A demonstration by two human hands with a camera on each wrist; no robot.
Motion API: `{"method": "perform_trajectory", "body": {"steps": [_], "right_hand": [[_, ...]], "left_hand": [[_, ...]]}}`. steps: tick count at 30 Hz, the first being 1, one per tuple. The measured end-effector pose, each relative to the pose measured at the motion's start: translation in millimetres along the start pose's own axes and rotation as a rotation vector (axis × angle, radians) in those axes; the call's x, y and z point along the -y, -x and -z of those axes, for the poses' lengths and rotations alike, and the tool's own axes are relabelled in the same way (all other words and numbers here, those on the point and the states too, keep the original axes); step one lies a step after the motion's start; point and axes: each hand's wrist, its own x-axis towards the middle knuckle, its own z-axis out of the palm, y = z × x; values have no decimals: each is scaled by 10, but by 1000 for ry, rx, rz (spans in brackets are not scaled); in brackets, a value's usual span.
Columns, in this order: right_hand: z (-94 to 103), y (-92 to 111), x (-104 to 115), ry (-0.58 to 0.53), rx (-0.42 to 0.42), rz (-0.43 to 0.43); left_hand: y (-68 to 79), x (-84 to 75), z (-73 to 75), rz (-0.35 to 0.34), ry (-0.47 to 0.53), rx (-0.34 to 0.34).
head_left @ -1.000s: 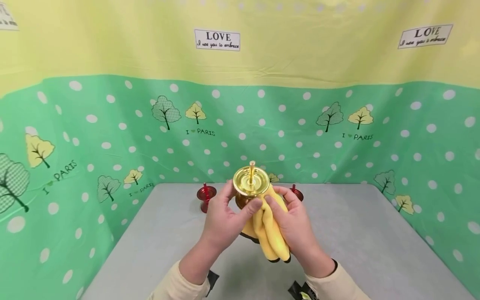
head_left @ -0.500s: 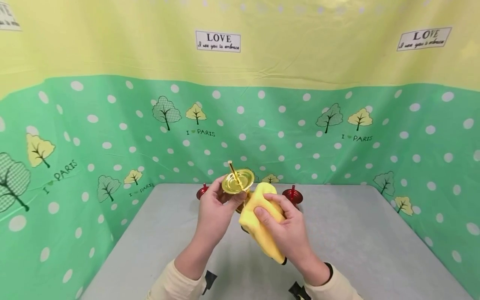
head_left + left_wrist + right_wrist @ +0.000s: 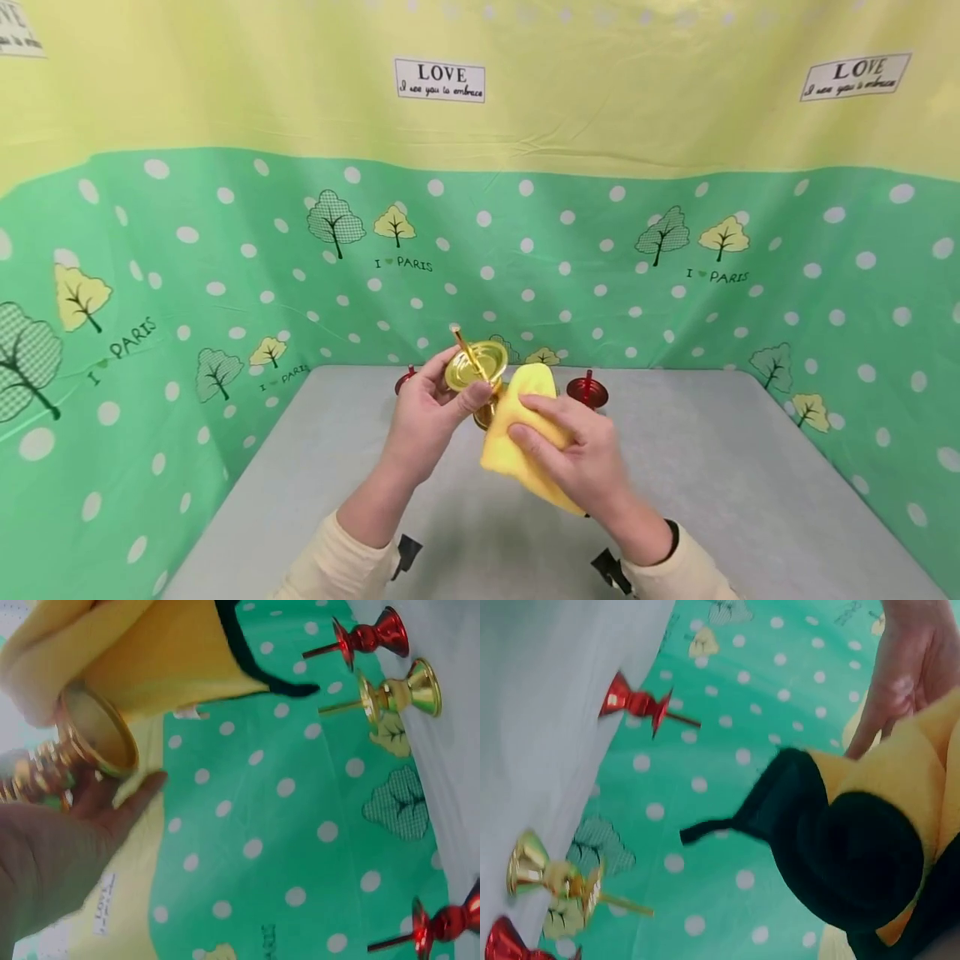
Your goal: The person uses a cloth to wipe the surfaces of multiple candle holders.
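A shiny gold candlestick (image 3: 483,364) with a round dish and a thin central rod leans to the left above the table. My left hand (image 3: 420,421) grips it just under the dish, thumb in front. In my right hand (image 3: 581,450) I hold a yellow cloth (image 3: 517,429) with black edging, pinched between thumb and fingers. The cloth lies against the candlestick's right side and hides part of its stem and base. From the left wrist view, the candlestick's hollow base (image 3: 101,735) shows beside the cloth (image 3: 165,660). The right wrist view shows the cloth's black edge (image 3: 795,817).
A red candlestick (image 3: 587,389) stands at the back of the grey table (image 3: 712,500); another red one (image 3: 405,379) is partly behind my left hand. Between them stands a gold candlestick (image 3: 401,695), seen in the wrist views. A patterned curtain (image 3: 525,275) surrounds the table.
The candlestick has gone from upright to tilted left and moved slightly left. My right thumb has come away from beside its dish, and the cloth now lies flatter against its stem.
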Motion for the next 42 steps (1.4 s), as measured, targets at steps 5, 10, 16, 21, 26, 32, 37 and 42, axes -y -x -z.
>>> {"method": "perform_trajectory", "body": {"steps": [5,10,16,21,26,32,37,42], "right_hand": [[64,-43,-40,47,75,-72],[48,-15,-78,76,107,75],[121,-80,-70,-255,188,-548],[59,-35,53,-641,228,-902],[-55,12,84,-701,101,-995],[-159,122,108,-488,-31,-897],[-106,228,54,-148,58,-328],[54,142,-25,-251,192,-321]], "left_hand": [[-38,5,53,19,24,108],[-50,19,98,56,17,115],[-63,-9,112,50,26,175],[-74,13,82,66,24,188],[-70,83,-10,71,-38,36],[-49,151,-116,133,-14,-57],[-62,133,-45,164,102,20],[-66,133,66,143,243,254]]}}
